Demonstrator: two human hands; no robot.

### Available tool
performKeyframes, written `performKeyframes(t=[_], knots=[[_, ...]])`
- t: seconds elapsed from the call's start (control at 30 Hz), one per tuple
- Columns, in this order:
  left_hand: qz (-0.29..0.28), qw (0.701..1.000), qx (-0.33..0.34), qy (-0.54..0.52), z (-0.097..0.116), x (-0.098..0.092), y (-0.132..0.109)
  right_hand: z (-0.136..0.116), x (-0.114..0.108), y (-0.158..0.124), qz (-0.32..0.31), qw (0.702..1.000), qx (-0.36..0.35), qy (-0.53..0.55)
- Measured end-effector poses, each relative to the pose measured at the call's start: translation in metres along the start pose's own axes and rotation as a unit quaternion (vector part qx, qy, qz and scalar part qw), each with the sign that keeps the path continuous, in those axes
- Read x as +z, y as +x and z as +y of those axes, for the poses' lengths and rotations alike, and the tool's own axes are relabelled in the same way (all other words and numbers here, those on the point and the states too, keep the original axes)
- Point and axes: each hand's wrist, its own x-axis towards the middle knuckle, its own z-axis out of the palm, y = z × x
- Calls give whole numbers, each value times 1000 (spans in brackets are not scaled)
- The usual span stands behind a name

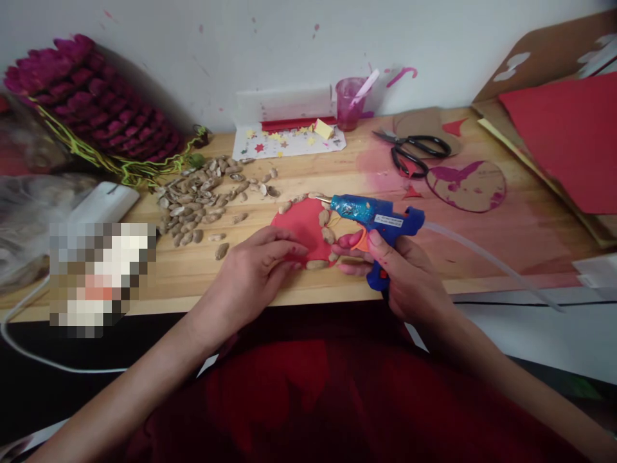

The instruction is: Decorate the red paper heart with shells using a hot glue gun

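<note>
My right hand point(402, 273) is closed around the handle of a blue glue gun point(376, 218), whose nozzle points left over a red paper disc point(301, 228). Pistachio shells line the disc's right and lower rim. My left hand point(258, 267) rests on the disc's lower left edge, its fingers pressed together on the paper and stretched toward a shell point(317, 264) at the bottom rim. A clear glue stick point(491, 260) trails from the back of the gun to the right.
A pile of loose shells point(202, 196) lies left of the disc. Black scissors point(417, 151), a pink cup point(351, 103), card cutouts point(470, 186) and red paper sheets point(569, 138) sit at the back and right. A magenta craft flower point(91, 99) stands far left.
</note>
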Motion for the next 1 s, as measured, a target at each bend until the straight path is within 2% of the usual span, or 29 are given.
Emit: performKeyframes(t=[0.27, 0.47, 1.0], knots=[[35, 998, 23, 47, 10, 12, -1, 1, 0, 0, -1, 1000, -5, 0], [24, 994, 36, 98, 12, 13, 0, 0, 0, 1, -4, 1000, 0, 8], [-20, 993, 43, 107, 12, 14, 1, -2, 2, -1, -8, 1000, -5, -6]])
